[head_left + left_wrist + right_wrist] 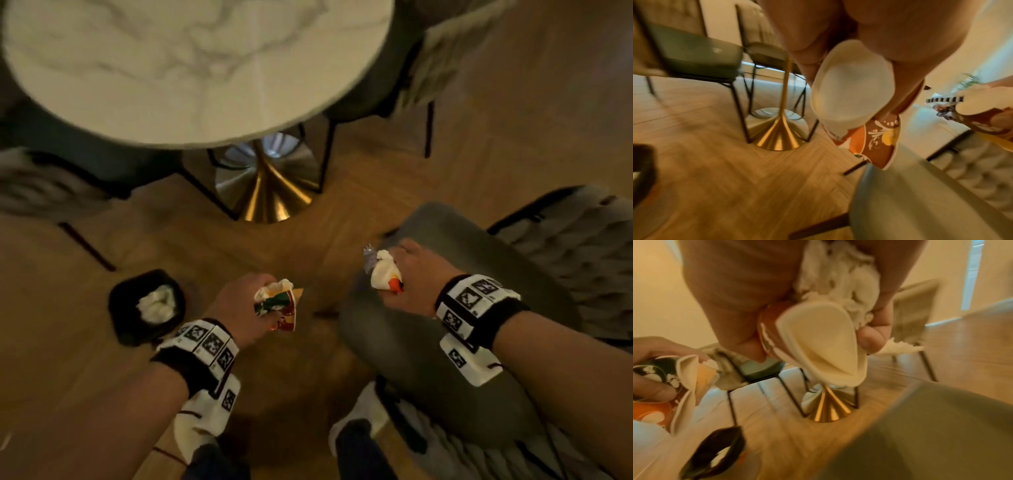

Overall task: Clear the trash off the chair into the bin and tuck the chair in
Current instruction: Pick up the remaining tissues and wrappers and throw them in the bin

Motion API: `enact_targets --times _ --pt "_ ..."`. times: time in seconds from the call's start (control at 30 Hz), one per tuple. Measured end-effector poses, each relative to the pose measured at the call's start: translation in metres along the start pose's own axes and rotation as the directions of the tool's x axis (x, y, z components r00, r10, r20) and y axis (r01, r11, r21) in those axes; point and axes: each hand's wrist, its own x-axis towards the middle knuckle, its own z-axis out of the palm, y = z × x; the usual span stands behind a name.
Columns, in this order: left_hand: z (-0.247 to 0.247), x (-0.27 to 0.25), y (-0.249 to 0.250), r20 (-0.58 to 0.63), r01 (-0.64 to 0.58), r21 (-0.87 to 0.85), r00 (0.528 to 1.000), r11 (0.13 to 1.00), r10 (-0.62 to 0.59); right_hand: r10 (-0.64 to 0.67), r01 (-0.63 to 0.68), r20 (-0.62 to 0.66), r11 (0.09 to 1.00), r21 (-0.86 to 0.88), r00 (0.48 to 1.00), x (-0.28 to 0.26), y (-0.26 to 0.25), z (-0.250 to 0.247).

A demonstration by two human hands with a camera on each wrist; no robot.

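Note:
My left hand (pixel 246 305) grips a crushed paper cup (pixel 277 305) with an orange, green and white print, held above the floor between the bin and the chair; its white bottom (pixel 851 91) faces the left wrist camera. My right hand (pixel 407 274) grips a second crushed cup together with a wad of white tissue (pixel 383 270) and a scrap of silvery wrapper, over the front of the grey chair seat (pixel 428 329). The right wrist view has the flattened cup (pixel 818 344) and tissue (pixel 840 279) pinched in my fingers. The small black bin (pixel 147 308) stands on the floor at left with white tissue inside.
A round marble table (pixel 191 65) on a gold pedestal base (pixel 267 192) stands ahead. Other chairs are tucked around it, one at the far right (pixel 435 61) and one at the left (pixel 44 185). Wood floor lies between the bin and the grey chair.

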Motion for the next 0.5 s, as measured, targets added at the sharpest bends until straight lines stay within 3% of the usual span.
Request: enact_targets --times 0.13,0.3,0.5 --pt "-0.047 -0.059 -0.127 -0.057 0.135 -0.121 0.988 0.983 -0.143 -0.033 0.038 0.065 0.997 -0.072 0.997 0.031 -0.126 0.011" --pt "-0.094 -0.126 -0.287 -0.071 0.274 -0.285 0.949 0.919 -0.306 -0.060 0.067 0.129 0.996 -0.056 0.990 0.077 -0.302 0.065" --pt "-0.109 -0.154 -0.422 -0.087 0.387 -0.439 0.880 0.811 -0.467 -0.179 0.187 0.198 0.982 -0.023 0.964 0.168 -0.464 0.149"
